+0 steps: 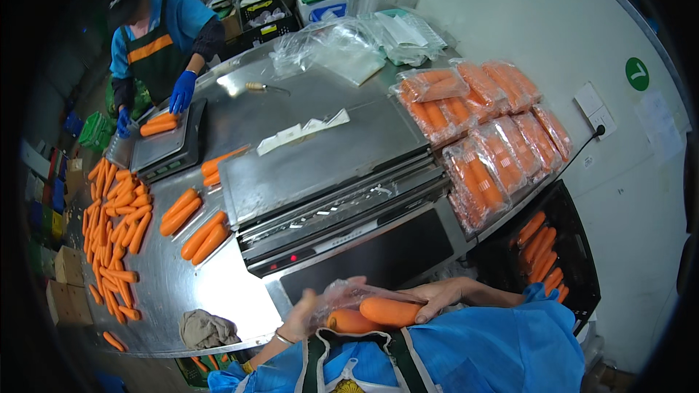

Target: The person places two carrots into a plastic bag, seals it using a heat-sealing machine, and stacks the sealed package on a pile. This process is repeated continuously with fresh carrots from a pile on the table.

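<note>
Close to my apron, two large carrots [396, 312] lie side by side in clear plastic film [341, 297]. My right hand [443, 296] grips their right end, thumb on top. At the left end my left hand [299, 317], slightly blurred and with a bracelet at the wrist, holds the film; part of its fingers is hidden behind it. Just beyond both hands stands a wrapping machine [327, 166] with a dark front plate [377, 256], a lit red display and a flat metal top. Scraps of white film lie along its slot.
Wrapped carrot packs [486, 174] are stacked right of the machine, above a black crate [584, 251] holding carrots. Loose carrots [112, 229], paired carrots on trays [205, 237] and a cloth [207, 329] lie left. A blue-gloved co-worker [164, 38] handles carrots at a scale [191, 136].
</note>
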Demonstrator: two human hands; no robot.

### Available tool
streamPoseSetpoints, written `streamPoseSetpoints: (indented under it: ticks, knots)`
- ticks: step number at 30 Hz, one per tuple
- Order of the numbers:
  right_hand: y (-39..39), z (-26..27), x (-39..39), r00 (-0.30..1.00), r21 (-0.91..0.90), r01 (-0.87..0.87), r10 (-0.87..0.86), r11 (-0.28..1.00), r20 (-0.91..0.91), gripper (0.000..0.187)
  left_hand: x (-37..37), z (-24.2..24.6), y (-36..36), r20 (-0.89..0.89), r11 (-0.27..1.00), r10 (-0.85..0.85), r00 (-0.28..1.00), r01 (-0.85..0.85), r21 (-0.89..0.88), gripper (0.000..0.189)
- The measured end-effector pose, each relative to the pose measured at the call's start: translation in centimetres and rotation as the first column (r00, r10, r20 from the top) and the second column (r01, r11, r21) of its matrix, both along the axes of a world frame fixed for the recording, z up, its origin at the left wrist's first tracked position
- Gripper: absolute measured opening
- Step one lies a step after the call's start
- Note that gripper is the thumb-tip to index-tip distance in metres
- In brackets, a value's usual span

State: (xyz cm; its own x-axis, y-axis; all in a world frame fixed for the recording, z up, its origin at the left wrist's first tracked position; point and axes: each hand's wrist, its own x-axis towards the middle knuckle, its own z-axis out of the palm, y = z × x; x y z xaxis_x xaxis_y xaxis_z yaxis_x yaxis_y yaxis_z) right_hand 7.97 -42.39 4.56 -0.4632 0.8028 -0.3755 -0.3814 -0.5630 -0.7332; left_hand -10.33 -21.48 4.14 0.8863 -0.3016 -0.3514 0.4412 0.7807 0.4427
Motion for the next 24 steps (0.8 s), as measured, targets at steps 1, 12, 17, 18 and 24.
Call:
streamPoseSetpoints:
  ticks: [1, 12, 17, 18, 24]
  knots:
    - [-1.3, -1.2, 1.1, 1.000, -0.015, -0.025, 0.025, 1.000, 0.006, 0.125, 1.2, 0.4, 0.2, 0.136, 0.999, 0.037, 0.990, -0.034, -0.025, 0.106]
    - [-5.2, 6.1, 22.2, 0.467, 0.382, 0.058, -0.363, 0.922, 0.806, 0.069, 25.5, 4.7, -0.8, 0.395, 0.681, -0.191, 0.899, -0.168, 0.713, 0.059]
    - [-4.7, 2.2, 33.9, -0.366, 0.572, -0.374, -0.683, 0.730, 0.632, 0.062, 38.3, 1.2, 0.0, 0.570, 0.002, -0.658, 0.493, -0.755, 0.656, 0.067]
    - [-4.7, 0.9, 35.6, -0.441, 0.543, -0.439, -0.698, 0.716, 0.564, 0.063, 39.7, -0.3, -0.1, 0.537, -0.089, -0.716, 0.446, -0.822, 0.563, 0.069]
    - [-5.0, -7.9, 39.0, -0.594, 0.352, -0.259, -0.436, 0.899, 0.676, 0.091, 40.5, -4.0, -0.6, 0.134, -0.471, -0.726, 0.675, -0.630, 0.618, 0.079]
